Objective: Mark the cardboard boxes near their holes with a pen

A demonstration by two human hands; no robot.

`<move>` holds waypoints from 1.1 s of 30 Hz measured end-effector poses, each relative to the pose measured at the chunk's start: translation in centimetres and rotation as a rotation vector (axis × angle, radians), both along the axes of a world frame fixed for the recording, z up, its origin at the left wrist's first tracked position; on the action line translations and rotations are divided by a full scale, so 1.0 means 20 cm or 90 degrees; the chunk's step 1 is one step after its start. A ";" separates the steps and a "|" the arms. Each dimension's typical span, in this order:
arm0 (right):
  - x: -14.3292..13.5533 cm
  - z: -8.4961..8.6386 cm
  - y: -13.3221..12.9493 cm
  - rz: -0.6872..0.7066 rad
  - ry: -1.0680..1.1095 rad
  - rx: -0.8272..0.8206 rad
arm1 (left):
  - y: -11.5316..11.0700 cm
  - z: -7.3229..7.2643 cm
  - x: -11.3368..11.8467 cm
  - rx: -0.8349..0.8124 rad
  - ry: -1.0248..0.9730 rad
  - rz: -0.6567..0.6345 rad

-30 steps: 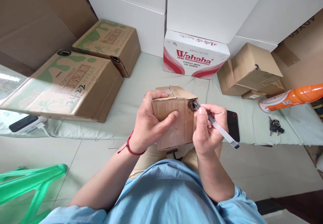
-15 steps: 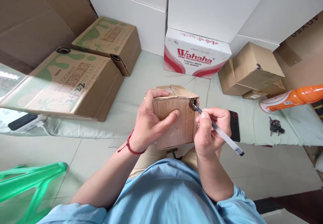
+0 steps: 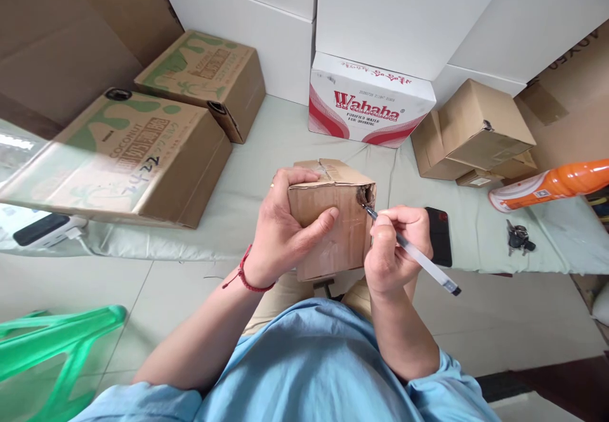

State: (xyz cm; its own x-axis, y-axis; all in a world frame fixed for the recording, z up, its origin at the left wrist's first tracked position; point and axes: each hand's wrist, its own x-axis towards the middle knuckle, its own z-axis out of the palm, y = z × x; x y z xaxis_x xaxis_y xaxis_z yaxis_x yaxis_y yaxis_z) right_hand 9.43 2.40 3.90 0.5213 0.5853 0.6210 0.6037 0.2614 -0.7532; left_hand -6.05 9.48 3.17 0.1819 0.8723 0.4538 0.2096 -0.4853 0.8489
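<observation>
A small brown cardboard box [image 3: 333, 238] is tilted at the table's front edge, just above my lap. My left hand [image 3: 295, 225] grips its left side, thumb across the near face and fingers over the top. Between the thumb and fingers of my right hand [image 3: 397, 244] is a pen [image 3: 425, 261] with a clear barrel and dark end cap. Its tip touches the box near the lower edge of a dark, ragged hole [image 3: 365, 193] at the upper right corner. The inside of the box is hidden.
Two coconut cartons [image 3: 185, 162] stand at left. A white and red Wahaba-style water carton [image 3: 371, 108] is at the back. At right are brown boxes [image 3: 485, 124], an orange bottle [image 3: 552, 184], keys [image 3: 520, 237] and a black phone [image 3: 438, 237]. A green stool [image 3: 61, 339] stands lower left.
The pen tip has shifted slightly down and left, from inside the ragged hole to its lower edge. My right hand has moved a little with it; my left hand stays put.
</observation>
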 end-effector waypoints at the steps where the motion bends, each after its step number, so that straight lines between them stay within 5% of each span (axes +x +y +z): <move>1: 0.00 0.00 0.00 0.001 -0.005 -0.001 | 0.00 0.01 0.00 -0.008 0.004 0.001; 16: 0.01 -0.03 -0.03 -0.004 0.014 0.089 | 0.00 0.03 0.01 -0.021 0.018 0.024; 20: 0.14 -0.13 -0.10 -0.027 0.044 0.110 | 0.01 0.04 0.01 -0.040 0.024 0.025; 23: 0.33 -0.27 -0.15 -0.032 -0.032 -0.102 | 0.02 0.03 0.01 -0.035 0.022 0.021; 27: 0.58 -0.39 -0.17 -0.043 -0.228 -0.633 | 0.02 0.02 0.00 -0.027 0.022 0.019; 29: 0.65 -0.39 -0.14 -0.061 -0.277 -0.807 | 0.02 0.02 0.00 -0.031 0.017 0.019; 33: 0.75 -0.37 -0.04 -0.078 -0.279 -0.821 | 0.07 0.02 0.00 -0.063 0.009 0.023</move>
State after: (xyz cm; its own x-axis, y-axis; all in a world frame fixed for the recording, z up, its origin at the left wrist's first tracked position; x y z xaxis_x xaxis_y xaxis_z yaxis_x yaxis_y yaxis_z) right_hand 24.50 1.60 -3.57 0.5150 0.8339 -0.1982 0.8220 -0.5461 -0.1618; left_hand -6.00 10.87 3.50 0.1556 0.9187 0.3631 0.2368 -0.3915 0.8892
